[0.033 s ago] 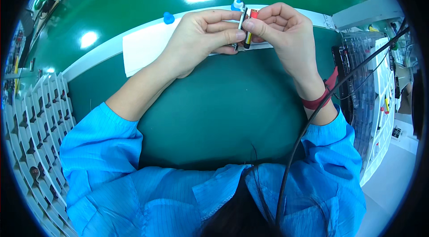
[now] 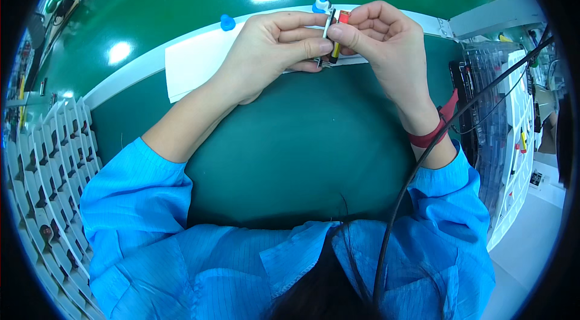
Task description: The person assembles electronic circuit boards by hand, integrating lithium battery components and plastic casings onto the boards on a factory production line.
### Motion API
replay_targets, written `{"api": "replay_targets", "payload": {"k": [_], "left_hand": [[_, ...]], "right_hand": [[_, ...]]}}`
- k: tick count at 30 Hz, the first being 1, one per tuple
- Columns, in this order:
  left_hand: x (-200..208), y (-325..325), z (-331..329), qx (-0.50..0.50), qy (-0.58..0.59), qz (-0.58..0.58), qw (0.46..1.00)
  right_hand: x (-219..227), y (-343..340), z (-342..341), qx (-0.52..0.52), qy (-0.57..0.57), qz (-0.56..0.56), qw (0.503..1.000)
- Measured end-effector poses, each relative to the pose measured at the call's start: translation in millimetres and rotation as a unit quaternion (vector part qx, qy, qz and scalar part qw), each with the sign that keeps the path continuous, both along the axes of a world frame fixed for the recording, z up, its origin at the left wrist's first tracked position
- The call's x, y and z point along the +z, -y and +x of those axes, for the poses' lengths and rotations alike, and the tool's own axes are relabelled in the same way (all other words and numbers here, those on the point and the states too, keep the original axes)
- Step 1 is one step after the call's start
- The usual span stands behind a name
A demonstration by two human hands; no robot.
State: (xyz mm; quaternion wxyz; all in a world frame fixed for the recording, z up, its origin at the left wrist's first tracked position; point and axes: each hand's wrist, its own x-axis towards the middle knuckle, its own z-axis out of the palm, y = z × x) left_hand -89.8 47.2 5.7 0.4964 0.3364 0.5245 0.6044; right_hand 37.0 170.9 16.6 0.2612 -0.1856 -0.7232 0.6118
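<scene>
Above the far edge of the green mat, my left hand (image 2: 266, 51) pinches a thin flat piece (image 2: 328, 24), black and white and seen edge-on, between thumb and fingers. Close against its right side, my right hand (image 2: 389, 42) grips a small stick (image 2: 344, 17) with a red top, a yellow part and a black lower end. The stick stands nearly upright beside the flat piece; fingers hide whether the two touch. Small metal bits show under my left fingertips, too small to name. A red band (image 2: 430, 137) circles my right wrist.
White paper (image 2: 193, 66) lies behind my left hand. Beyond it stand a blue cap-like object (image 2: 227, 22) and a blue-and-white bottle (image 2: 321, 4). A white slotted rack (image 2: 54, 163) is at left, stacked clear trays (image 2: 486, 96) at right. A black cable (image 2: 417, 166) crosses near my right arm.
</scene>
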Motion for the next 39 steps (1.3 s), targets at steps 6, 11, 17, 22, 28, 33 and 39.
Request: {"api": "replay_targets", "payload": {"k": [6, 11, 17, 22, 28, 33, 39], "left_hand": [[-1, 0, -1, -0.001, -0.012, 0.006, 1.0], [-1, 0, 0, -0.002, -0.003, 0.008, 1.0], [-4, -1, 0, -0.004, -0.006, 0.016, 1.0], [-4, 0, 1, 0.002, -0.024, 0.016, 1.0], [-6, 5, 19, 0.032, -0.185, 0.094, 0.978], [-5, 5, 8, -0.018, -0.19, 0.031, 0.981], [-2, 9, 9, -0.022, -0.259, -0.008, 0.965]], "right_hand": [[-2, 2, -4, 0.005, -0.027, 0.003, 1.0], [0, 3, -4, 0.001, -0.013, -0.012, 1.0], [-1, 4, -3, 0.003, -0.01, -0.005, 1.0], [0, 3, -3, 0.007, 0.001, 0.002, 1.0], [-7, 0, -4, 0.016, 0.008, -0.01, 1.0], [-3, -15, -5, 0.046, 0.0, -0.135, 0.99], [-4, -24, 5, 0.113, 0.01, -0.098, 0.989]]}}
